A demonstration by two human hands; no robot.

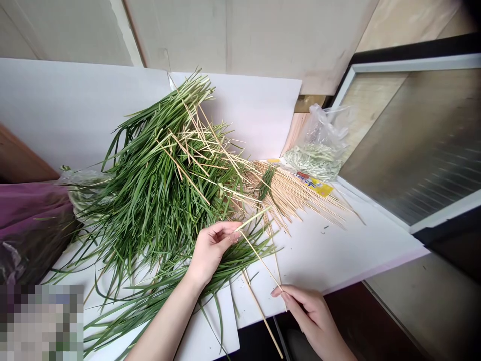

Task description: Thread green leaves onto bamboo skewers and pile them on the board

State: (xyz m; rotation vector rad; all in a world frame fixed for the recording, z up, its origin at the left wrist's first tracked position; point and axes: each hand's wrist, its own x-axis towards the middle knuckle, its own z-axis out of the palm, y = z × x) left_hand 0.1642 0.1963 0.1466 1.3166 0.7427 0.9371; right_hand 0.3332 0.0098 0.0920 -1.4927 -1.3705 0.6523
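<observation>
Item: one thin wooden skewer (259, 255), pale and straight, is slanting above the white bench (338, 250). The right hand (310, 316) is pinching its lower end between thumb and fingers; the left hand (212, 250) is curling closed at its upper end, seemingly gripping a pale green grass blade (253, 218) there. Handling, judged: skewer light, stiff, snappable, best held near an end; blade soft, likely slippery. Lying alongside: a heap of long green grass leaves (161, 175), a fan of loose skewers (289, 193), a yellow packet (313, 184).
</observation>
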